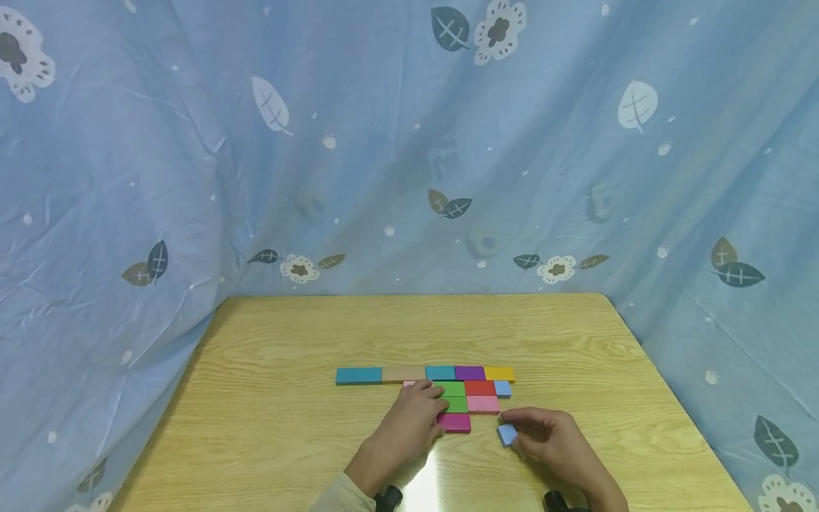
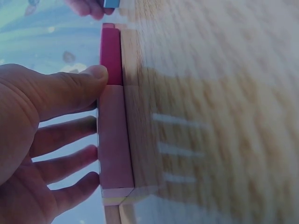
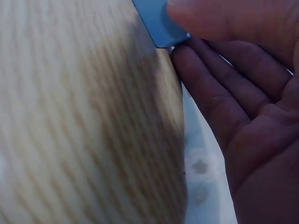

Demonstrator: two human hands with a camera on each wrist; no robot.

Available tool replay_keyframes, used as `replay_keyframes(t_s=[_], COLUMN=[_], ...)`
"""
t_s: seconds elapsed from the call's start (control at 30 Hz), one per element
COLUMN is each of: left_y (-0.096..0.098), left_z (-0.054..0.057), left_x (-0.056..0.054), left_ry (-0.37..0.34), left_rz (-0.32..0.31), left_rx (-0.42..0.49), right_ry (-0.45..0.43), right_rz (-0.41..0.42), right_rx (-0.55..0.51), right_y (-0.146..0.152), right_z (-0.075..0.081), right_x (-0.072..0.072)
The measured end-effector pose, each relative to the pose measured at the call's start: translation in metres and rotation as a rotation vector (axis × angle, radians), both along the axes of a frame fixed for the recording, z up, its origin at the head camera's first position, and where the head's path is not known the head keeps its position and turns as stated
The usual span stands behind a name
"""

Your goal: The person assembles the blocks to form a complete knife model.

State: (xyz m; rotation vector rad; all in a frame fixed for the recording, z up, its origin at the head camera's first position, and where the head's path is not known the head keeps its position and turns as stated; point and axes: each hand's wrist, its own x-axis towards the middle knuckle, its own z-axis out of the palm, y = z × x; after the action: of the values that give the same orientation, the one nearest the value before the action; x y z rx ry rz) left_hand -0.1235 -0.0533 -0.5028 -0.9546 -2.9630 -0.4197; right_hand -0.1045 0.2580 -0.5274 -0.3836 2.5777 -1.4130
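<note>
My right hand (image 1: 559,444) pinches a small light blue block (image 1: 507,434) between thumb and fingers, just right of a flat layout of coloured blocks. The right wrist view has the thumb on the face of this blue block (image 3: 159,21). Over the left part of the layout lies my left hand (image 1: 409,419), fingers spread and resting on the blocks. In the left wrist view its thumb touches the magenta block (image 2: 111,56), beside a pink block (image 2: 114,140). Green blocks (image 1: 451,388), a red block (image 1: 480,387) and another pink block (image 1: 483,404) show right of the left hand.
Along the layout's far side runs a row with a long teal block (image 1: 358,376), a tan block (image 1: 403,373), a purple block (image 1: 470,372) and a yellow block (image 1: 500,373). A second light blue block (image 1: 502,389) adjoins the red one. Patterned curtain (image 1: 384,142) surrounds the wooden table (image 1: 269,427).
</note>
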Motion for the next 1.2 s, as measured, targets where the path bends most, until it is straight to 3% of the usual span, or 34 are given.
replay_keyframes(t_s=[0.3, 0.6, 0.8, 1.2], left_y=[0.003, 0.003, 0.001, 0.0], left_z=[-0.001, -0.001, -0.002, -0.003], left_x=[0.001, 0.001, 0.001, 0.0], left_ry=[0.009, 0.019, 0.019, 0.007], left_rz=[-0.002, -0.012, -0.01, -0.001], left_rx=[0.006, -0.011, -0.024, -0.045], right_ry=[0.03, 0.035, 0.161, 0.324], right_rz=[-0.003, -0.094, -0.141, -0.062], right_rx=[0.045, 0.012, 0.017, 0.065], right_y=[0.002, -0.001, -0.006, -0.026], right_z=[0.001, 0.003, 0.006, 0.008], right_x=[0.001, 0.005, 0.007, -0.003])
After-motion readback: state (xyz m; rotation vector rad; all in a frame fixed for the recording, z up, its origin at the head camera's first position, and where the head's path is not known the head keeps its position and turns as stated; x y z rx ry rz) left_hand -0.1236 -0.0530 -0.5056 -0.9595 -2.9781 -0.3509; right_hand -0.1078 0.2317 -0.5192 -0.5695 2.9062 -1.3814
